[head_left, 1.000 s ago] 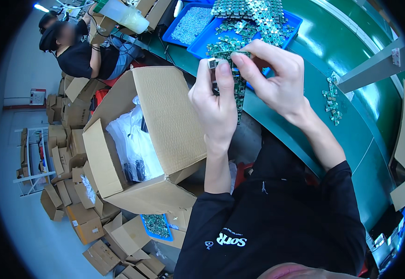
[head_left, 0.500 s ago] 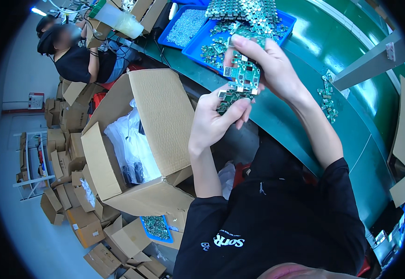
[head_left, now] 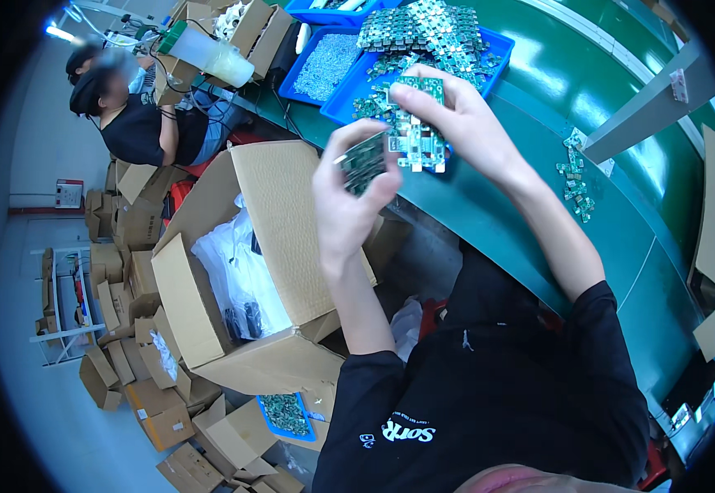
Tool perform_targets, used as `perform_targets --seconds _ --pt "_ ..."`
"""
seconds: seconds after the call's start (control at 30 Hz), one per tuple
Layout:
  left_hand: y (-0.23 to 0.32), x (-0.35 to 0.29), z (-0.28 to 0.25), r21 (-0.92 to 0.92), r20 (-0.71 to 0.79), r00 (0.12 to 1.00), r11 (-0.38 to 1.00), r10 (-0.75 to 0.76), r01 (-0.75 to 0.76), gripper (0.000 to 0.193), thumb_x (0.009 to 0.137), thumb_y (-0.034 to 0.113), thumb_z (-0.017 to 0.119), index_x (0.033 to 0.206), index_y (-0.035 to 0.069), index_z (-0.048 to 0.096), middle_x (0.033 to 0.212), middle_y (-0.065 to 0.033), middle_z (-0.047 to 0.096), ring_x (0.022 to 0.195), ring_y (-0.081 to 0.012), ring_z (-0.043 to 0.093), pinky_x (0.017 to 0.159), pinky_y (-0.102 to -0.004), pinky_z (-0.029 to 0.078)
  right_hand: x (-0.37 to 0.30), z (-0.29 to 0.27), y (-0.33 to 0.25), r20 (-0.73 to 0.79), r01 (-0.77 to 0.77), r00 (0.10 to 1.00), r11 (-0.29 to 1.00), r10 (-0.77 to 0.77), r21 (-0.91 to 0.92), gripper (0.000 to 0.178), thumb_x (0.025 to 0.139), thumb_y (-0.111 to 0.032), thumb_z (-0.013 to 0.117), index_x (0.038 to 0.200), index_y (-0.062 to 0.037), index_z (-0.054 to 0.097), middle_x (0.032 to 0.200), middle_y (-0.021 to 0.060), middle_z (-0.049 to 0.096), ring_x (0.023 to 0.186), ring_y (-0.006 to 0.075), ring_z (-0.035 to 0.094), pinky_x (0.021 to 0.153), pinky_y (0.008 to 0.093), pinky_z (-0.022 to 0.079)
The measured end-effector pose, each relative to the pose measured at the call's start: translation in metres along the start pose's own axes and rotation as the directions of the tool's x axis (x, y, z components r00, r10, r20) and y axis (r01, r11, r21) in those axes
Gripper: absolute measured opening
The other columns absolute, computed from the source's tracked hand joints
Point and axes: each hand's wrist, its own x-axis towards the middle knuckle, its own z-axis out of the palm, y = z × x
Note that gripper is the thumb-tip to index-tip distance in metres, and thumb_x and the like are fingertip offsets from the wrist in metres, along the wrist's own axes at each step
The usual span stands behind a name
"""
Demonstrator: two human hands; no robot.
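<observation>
My right hand (head_left: 466, 123) grips a green circuit board panel (head_left: 420, 146) between thumb and fingers, above the near end of a blue tray (head_left: 339, 108). Just to its left, my left hand (head_left: 339, 209) is closed around several small green circuit boards (head_left: 363, 167), slightly blurred. The two sets of boards are close together; whether they touch, I cannot tell. Behind the hands, the tray bears loose small boards (head_left: 371, 105) and a layered pile of board panels (head_left: 415, 31).
A second blue tray (head_left: 324, 67) holds small clear pieces. More loose boards (head_left: 575, 177) lie on the green table (head_left: 521, 230) near a grey post (head_left: 645, 119). An open carton (head_left: 283, 230) with white plastic stands left of the table. Two people sit at the far left.
My hands have moved apart: the left went left with its small boards, while the right keeps the panel, now more upright. Earlier both hands were together on the boards.
</observation>
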Motion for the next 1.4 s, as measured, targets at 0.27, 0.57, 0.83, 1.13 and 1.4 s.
perform_targets --seconds 0.27,0.57,0.83,1.13,1.4 --pt "-0.006 0.004 0.012 0.234 -0.251 0.961 0.957 -0.114 0.174 0.031 0.084 0.003 0.072 0.111 -0.003 0.058 0.086 -0.0075 0.067 0.067 -0.0099 0.064 0.060 -0.0207 0.049 -0.007 -0.015 -0.007 0.110 0.168 0.985 0.854 -0.130 -0.493 0.028 0.087 -0.021 0.069 0.106 -0.0004 0.066 0.083 0.0039 0.067 0.063 0.0039 0.055 0.050 0.0201 0.042" --pt "-0.013 0.018 0.019 0.255 -0.325 0.944 0.957 -0.053 0.142 0.029 0.085 0.003 0.071 0.110 -0.003 0.059 0.084 -0.0059 0.067 0.067 -0.0100 0.064 0.059 -0.0199 0.049 -0.004 -0.007 0.008 0.018 0.416 0.871 0.717 -0.492 -0.560 0.028 0.083 -0.017 0.072 0.103 0.0019 0.067 0.088 0.0102 0.068 0.072 0.0142 0.066 0.057 0.0232 0.050" --pt "-0.028 0.012 0.018 0.048 -0.282 0.958 0.997 -0.051 0.067 0.036 0.085 0.007 0.072 0.116 -0.001 0.054 0.080 -0.0050 0.066 0.067 -0.0123 0.065 0.061 -0.0221 0.052 -0.001 0.005 0.014 -0.215 0.149 0.970 0.975 -0.112 0.163 0.024 0.086 -0.019 0.071 0.104 -0.0037 0.067 0.087 0.0061 0.070 0.070 0.0107 0.066 0.055 0.0214 0.050" --pt "-0.017 0.010 0.005 0.038 -0.118 0.991 0.997 -0.059 0.064 0.027 0.092 0.013 0.063 0.111 -0.005 0.055 0.079 -0.0128 0.066 0.063 -0.0178 0.066 0.057 -0.0274 0.054 -0.008 -0.004 -0.006 -0.031 0.162 0.985 0.972 -0.170 -0.168 0.024 0.095 -0.024 0.059 0.104 -0.0025 0.062 0.084 -0.0011 0.060 0.066 0.0046 0.056 0.056 0.0175 0.043" --pt "-0.020 0.007 -0.005 -0.078 0.020 0.999 0.996 -0.044 0.045 0.023 0.093 0.014 0.060 0.106 -0.005 0.056 0.079 -0.0154 0.066 0.058 -0.0192 0.064 0.053 -0.0288 0.053 -0.009 -0.006 0.002 0.179 -0.184 0.972 0.967 0.153 0.177 0.027 0.099 -0.030 0.051 0.097 -0.0041 0.057 0.083 0.0000 0.058 0.060 0.0036 0.051 0.050 0.0176 0.039"
